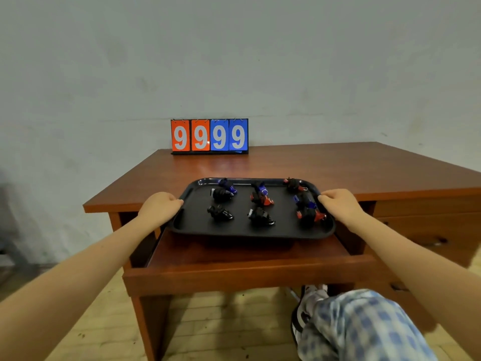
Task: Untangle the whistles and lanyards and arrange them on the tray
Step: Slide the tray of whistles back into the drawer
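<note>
A black tray [242, 231] lies partly on the wooden desk and partly out over the pulled-out shelf. Several whistles with bundled black lanyards are spread on it in rough columns: a blue whistle [227, 189] and a black whistle [220, 213] at the left, a red whistle [262, 198] and another black whistle [261, 217] in the middle, red and blue ones [308, 209] at the right. My left hand [160, 207] grips the tray's left rim. My right hand [341, 203] grips its right rim.
A flip scoreboard [209, 136] reading 9999 stands at the desk's back edge by the wall. The pulled-out shelf [244, 267] juts toward me under the tray. Desk drawers [426, 230] are on the right. My knee in checked trousers [364, 327] is below.
</note>
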